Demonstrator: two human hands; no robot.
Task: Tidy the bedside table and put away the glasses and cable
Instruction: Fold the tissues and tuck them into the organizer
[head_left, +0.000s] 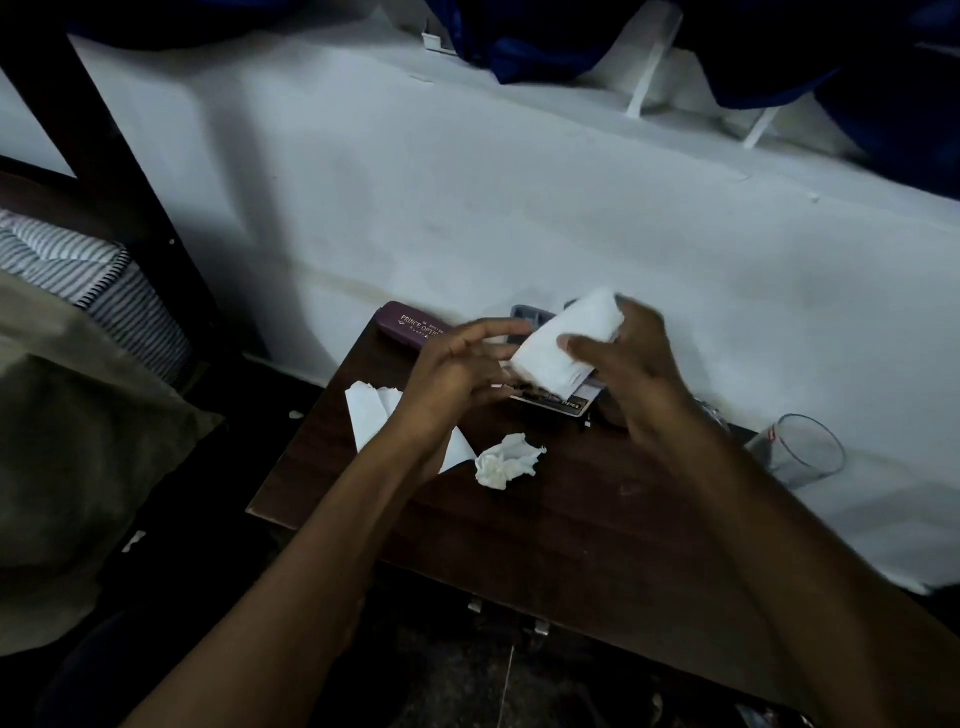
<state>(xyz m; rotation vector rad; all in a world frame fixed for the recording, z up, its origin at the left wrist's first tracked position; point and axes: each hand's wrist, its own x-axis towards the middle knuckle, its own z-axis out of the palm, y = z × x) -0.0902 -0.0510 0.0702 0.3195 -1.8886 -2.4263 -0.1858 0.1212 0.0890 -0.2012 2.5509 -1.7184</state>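
right hand (631, 358) pinches tissue (563, 343) | left hand (457, 374) loose, empty | risk: right forearm may topple glass (800, 449) off worktop (571, 530)

glasses case (410, 325): 1 | drinking glass (800, 449): 1 | crumpled tissue (504, 461): 1 | flat paper sheets (563, 345) (371, 410): 2 | hands (457, 374) (631, 364): 2

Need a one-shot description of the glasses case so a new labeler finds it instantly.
Start at the dark wooden bedside table against the white wall. Go to its far left corner: the glasses case lies flat there, just beyond the left hand. It is the only maroon item, long and narrow with gold lettering on its lid, unlike the white papers and tissue nearby.
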